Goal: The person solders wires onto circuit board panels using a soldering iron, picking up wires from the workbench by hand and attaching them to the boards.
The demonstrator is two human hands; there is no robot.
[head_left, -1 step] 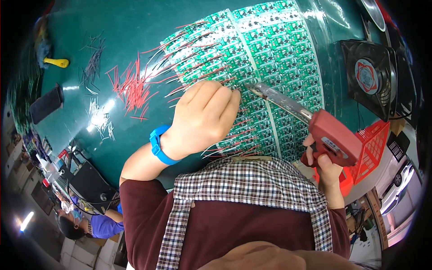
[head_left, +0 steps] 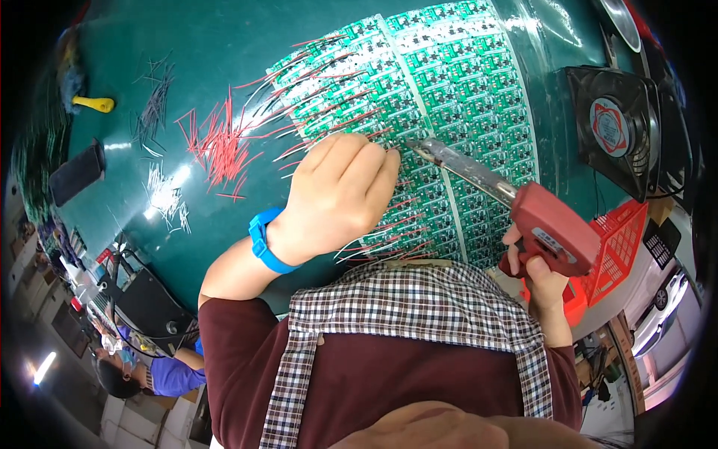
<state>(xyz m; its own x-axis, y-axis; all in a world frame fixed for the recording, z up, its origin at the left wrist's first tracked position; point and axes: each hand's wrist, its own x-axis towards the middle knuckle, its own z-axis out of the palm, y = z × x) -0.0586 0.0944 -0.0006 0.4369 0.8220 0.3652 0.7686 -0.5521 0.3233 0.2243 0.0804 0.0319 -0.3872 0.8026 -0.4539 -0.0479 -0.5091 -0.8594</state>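
Note:
My left hand point(head_left: 340, 183), with a blue band at its wrist, is closed over the left part of a sheet of green circuit boards point(head_left: 479, 105). Its fingertips are pinched down on the boards, and what they hold is hidden. In my right hand point(head_left: 542, 277) is a red soldering gun point(head_left: 557, 228), its finger curled at the trigger. The gun's metal barrel slants up and left, and its tip point(head_left: 413, 144) is at the boards just right of my left fingertips. Red, black and white wires stick out from the sheet's left side, above and below my left hand.
Left of the sheet lie piles of red wires point(head_left: 224, 146), black wires point(head_left: 153, 108) and white wires point(head_left: 166, 196). Farther left are a phone point(head_left: 77, 174) and a yellow-handled tool point(head_left: 96, 103). On the right stand a black fan point(head_left: 617, 127) and a red basket point(head_left: 621, 243). Another person point(head_left: 176, 376) sits at lower left.
The soldering gun's red body has shifted very slightly. My left hand and the boards look the same.

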